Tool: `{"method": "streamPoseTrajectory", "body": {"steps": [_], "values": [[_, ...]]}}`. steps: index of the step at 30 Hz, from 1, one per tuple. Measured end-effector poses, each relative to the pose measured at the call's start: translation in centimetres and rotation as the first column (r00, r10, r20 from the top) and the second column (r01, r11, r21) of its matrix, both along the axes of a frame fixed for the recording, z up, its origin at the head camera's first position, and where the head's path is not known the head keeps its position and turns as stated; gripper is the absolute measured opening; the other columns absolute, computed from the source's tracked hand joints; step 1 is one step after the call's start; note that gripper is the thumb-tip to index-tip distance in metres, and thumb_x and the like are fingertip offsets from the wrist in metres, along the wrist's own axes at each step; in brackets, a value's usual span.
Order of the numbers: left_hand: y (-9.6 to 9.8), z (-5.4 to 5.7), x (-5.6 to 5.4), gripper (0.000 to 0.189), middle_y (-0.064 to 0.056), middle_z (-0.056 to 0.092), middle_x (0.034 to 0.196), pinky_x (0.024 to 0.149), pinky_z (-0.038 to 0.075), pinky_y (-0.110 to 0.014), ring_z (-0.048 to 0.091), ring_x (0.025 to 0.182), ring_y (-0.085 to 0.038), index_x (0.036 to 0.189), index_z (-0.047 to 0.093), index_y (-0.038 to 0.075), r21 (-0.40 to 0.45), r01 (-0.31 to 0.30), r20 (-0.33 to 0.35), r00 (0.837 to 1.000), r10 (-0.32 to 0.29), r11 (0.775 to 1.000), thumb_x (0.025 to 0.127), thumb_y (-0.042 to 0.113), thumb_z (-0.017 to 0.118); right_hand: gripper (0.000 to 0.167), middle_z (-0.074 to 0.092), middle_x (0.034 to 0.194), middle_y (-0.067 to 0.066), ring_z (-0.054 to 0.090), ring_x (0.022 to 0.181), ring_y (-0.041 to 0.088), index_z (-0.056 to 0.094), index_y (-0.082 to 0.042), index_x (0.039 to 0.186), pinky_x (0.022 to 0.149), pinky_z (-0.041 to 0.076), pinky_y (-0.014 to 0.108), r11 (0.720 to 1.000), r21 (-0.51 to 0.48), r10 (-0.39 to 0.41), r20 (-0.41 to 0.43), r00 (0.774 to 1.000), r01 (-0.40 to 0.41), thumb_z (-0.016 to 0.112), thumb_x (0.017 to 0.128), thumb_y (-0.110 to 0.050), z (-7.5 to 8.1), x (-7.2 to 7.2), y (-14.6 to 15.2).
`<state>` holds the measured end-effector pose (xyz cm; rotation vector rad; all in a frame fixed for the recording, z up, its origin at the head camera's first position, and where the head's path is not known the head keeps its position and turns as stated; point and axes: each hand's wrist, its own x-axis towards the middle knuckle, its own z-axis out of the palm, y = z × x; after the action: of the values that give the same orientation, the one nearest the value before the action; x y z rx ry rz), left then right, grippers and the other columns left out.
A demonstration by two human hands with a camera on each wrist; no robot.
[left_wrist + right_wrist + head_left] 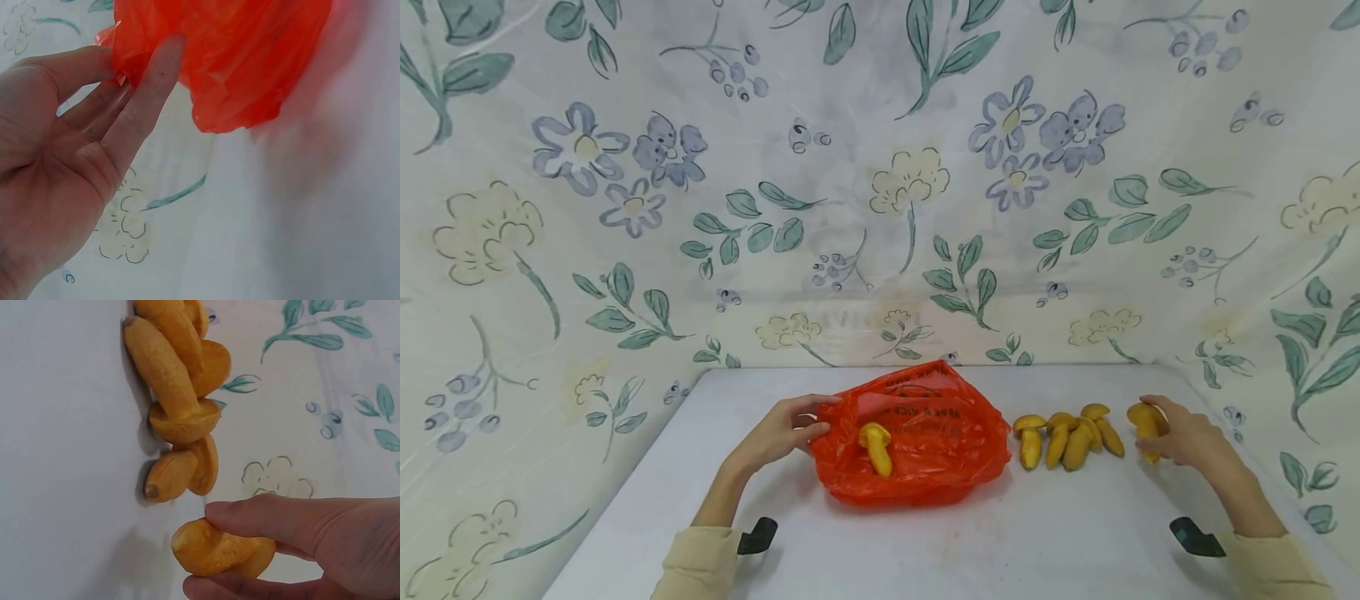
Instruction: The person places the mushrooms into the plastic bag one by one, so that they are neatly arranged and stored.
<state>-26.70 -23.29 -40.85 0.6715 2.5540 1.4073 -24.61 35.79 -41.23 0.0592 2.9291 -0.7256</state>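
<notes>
A red plastic bag (917,487) with dark printing lies on the white table, its mouth facing the viewer. One yellow mushroom (877,450) shows inside the bag. At the bag's left edge, my left hand (782,433) pinches the plastic between thumb and fingers; the left wrist view shows the bag's crumpled side (237,75) by the fingertips. To the right, my right hand (1187,433) grips another yellow mushroom (215,547) between thumb and fingers, beside a row of similar mushrooms (1077,446).
Several mushrooms (165,369) lie close together, some overlapping, between the bag and my right hand. The white table (910,550) ends at the back against a floral-patterned cloth (850,275). Dark wrist mounts (757,536) sit by both sleeves.
</notes>
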Motion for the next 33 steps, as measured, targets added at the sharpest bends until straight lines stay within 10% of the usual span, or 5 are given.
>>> {"method": "streamPoseTrajectory", "body": {"steps": [33], "values": [[1.2, 0.8, -1.0, 0.053, -0.017, 0.062, 0.126, 0.069, 0.061, -0.035, 0.067, 0.099, -0.025, 0.143, 0.048, 0.022, -0.070, -0.052, 0.013, 0.999, 0.053, 0.996, 0.094, 0.033, 0.065, 0.076, 0.052, 0.127, 0.037, 0.062, 0.093, 0.040, 0.034, 0.000, 0.145, 0.076, 0.057, 0.049, 0.994, -0.041, 0.099, -0.114, 0.988, -0.104, 0.073, 0.086, -0.028, 2.4, -1.5, -5.9]]}}
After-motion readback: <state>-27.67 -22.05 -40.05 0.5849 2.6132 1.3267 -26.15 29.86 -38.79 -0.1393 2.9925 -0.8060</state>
